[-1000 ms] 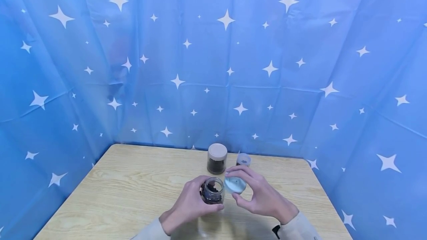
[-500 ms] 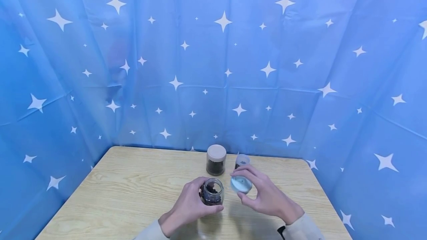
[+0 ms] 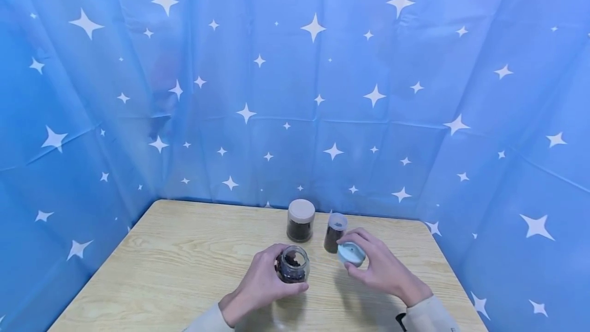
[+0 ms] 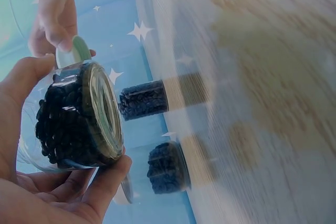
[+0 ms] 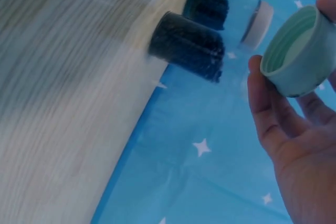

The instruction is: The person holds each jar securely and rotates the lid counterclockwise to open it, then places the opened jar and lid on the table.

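My left hand [image 3: 265,281] grips a glass jar [image 4: 79,116] by its sides, thumb and fingers curled round it. The jar holds dark beans, and its mouth stands uncovered in the head view. To its right my right hand [image 3: 384,268] pinches a light blue-green screw lid [image 3: 352,254] between thumb and fingers, held above the table. In the right wrist view the lid [image 5: 299,51] shows its threaded inner side. The lid and the jar are apart. Just behind the lid stands a slim clear container [image 3: 334,237] with dark contents.
A wider jar [image 3: 300,227] with a pale lid and dark contents stands at the back of the wooden table [image 3: 193,250]. A blue curtain [image 3: 286,91] with white stars hangs behind the table's far edge and along both sides.
My right hand has moved right with the lid, away from the jar, and the slim container shows more fully. My left hand and its jar stay nearly in place.
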Demonstrator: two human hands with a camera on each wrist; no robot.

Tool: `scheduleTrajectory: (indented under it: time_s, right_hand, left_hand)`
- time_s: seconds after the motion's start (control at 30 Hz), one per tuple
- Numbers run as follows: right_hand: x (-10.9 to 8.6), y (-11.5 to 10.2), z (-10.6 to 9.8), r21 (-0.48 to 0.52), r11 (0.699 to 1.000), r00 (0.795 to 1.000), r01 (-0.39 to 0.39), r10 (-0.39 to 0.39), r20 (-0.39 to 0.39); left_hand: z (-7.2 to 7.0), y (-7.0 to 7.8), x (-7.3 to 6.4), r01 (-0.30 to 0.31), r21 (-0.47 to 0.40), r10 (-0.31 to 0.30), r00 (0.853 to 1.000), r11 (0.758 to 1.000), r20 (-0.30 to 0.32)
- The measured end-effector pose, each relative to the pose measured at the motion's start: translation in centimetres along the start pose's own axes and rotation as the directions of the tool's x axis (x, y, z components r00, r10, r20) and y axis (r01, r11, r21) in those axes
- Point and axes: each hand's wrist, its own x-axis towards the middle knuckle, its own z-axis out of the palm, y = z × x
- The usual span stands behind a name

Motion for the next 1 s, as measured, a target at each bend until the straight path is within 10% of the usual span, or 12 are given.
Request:
scheduleTrajectory:
  time_s: [0.47,1.0]
  right_hand:
    - [-0.4,2.4,0.7,-0.035,0.99,0.99,-0.137,0.138,0.02]
    - [0.2,7.0,0.6,-0.148,0.891,0.89,-0.429,0.445,0.103]
  left_hand:
    - [-0.5,-0.8,-0.1,0.014,-0.005,-0.014,1.0,1.0,-0.015]
    - [-0.8,-0.9,0.1,0.041,0.006,-0.041,0.999,0.999,-0.017]
